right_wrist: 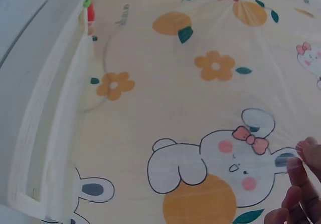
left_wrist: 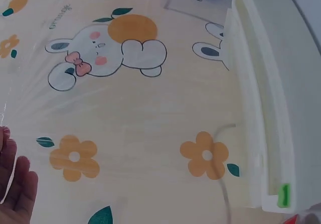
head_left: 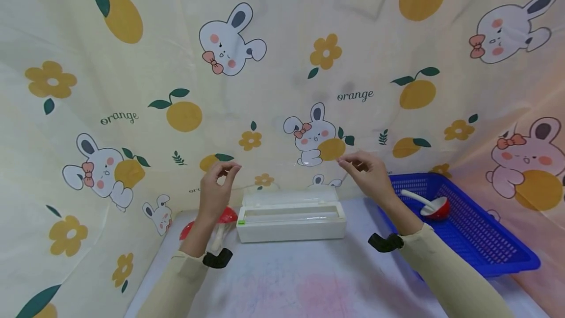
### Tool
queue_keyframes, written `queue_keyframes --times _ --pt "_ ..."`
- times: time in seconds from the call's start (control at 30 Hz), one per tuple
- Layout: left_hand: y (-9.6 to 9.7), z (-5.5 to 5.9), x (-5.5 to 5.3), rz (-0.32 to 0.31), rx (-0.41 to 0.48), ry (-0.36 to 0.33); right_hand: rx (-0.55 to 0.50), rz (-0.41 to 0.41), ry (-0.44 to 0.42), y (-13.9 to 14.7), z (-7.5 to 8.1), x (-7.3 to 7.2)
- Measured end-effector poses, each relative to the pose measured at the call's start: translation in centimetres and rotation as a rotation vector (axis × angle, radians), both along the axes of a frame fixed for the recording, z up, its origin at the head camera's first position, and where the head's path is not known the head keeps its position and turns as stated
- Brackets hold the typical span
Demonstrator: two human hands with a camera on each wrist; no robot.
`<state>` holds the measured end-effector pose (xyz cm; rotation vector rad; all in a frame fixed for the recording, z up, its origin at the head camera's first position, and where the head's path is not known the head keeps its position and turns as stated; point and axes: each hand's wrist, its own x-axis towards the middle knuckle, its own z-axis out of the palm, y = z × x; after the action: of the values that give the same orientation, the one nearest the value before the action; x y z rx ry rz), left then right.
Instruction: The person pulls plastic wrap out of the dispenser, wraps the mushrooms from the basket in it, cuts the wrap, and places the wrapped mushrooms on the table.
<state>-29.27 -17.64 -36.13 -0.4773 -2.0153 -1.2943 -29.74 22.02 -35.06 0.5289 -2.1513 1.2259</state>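
Note:
Between both raised hands stretches a sheet of clear cling film [right_wrist: 273, 66], faint but creased toward the fingertips. My left hand [head_left: 215, 188] pinches one corner between thumb and fingers. At the other corner my right hand [head_left: 368, 175] pinches the film the same way; its fingers [right_wrist: 298, 184] show at the right wrist view's lower right. Behind and below the hands stands a white cling film dispenser [head_left: 291, 230], its see-through lid raised. A green tab [left_wrist: 284, 195] sits at its left end. Much of the film's outline is too transparent to trace.
On the right lies a blue plastic basket [head_left: 483, 232] with a red and white ladle [head_left: 437, 208] in it. Red and white things [head_left: 228, 215] stand behind my left forearm, partly hidden. A patterned curtain [head_left: 273, 87] hangs behind the white table [head_left: 265, 283].

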Motion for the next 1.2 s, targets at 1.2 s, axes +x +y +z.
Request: queue_keyframes --times 1.2 --pt "-2.8 -6.6 8.3 -0.19 -0.15 -0.044 0.088 0.234 0.035 1.0 -6.0 9.0"
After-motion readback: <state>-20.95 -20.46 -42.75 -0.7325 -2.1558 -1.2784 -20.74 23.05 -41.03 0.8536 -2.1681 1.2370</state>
